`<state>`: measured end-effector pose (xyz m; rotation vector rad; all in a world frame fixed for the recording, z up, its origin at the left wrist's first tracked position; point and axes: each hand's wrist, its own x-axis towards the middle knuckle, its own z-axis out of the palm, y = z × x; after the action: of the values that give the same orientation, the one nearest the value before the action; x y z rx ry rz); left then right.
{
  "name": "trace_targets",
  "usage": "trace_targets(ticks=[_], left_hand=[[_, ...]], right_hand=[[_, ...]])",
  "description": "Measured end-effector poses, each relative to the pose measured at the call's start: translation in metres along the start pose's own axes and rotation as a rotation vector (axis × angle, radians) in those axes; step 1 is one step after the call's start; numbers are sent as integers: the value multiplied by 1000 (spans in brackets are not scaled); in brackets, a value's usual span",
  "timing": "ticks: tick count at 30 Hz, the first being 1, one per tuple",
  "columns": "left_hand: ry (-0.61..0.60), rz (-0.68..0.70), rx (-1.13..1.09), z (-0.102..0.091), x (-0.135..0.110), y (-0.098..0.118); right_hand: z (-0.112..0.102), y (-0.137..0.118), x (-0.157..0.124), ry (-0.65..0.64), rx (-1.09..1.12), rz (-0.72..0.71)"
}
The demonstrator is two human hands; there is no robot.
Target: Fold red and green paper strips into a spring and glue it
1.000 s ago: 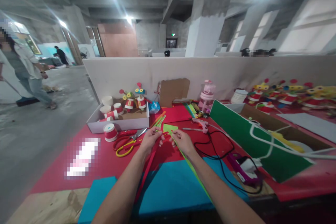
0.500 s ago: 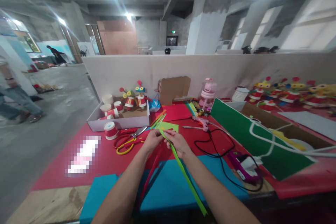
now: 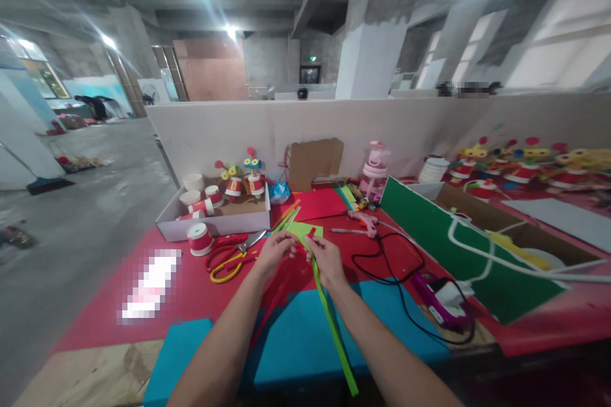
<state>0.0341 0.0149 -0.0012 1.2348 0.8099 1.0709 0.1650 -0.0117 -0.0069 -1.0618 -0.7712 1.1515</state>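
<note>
My right hand [image 3: 326,259] pinches a long bright green paper strip [image 3: 331,324] near its upper end. The strip's tail hangs down toward me, past the table's front edge. A short red end [image 3: 312,233] sticks up at the same fingertips. A blurred red strip [image 3: 271,318] slants down to the left between my forearms. My left hand [image 3: 277,251] is just left of the pinch, its fingers loosely bent and apart, with nothing visible held in them. Scissors with yellow handles [image 3: 228,269] lie left of it. A green paper sheet [image 3: 312,229] lies behind the hands.
A white box [image 3: 224,222] with cups and two cup figures stands at the left. A red cup [image 3: 198,239] is before it. At the right lie a pink glue gun [image 3: 366,222], its black cord [image 3: 401,280] and a purple power strip [image 3: 442,305], beside a green-sided box [image 3: 458,254].
My left hand has come off the green strip and moved slightly left. The green strip's tail has swung left. A person at the far left has walked mostly out of view.
</note>
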Motion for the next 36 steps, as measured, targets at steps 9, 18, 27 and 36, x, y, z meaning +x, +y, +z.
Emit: trace_targets(ticks=[9, 18, 27, 36], left_hand=[[84, -23, -180, 0, -3, 8], [21, -191, -394, -1, -9, 23], [2, -169, -140, -1, -4, 8], [-38, -210, -57, -2, -1, -6]], right_hand=[[-15, -5, 4, -47, -190, -75], [-38, -74, 3, -585, 15, 220], [-10, -19, 12, -330, -263, 6], [-10, 1, 20, -371, -334, -33]])
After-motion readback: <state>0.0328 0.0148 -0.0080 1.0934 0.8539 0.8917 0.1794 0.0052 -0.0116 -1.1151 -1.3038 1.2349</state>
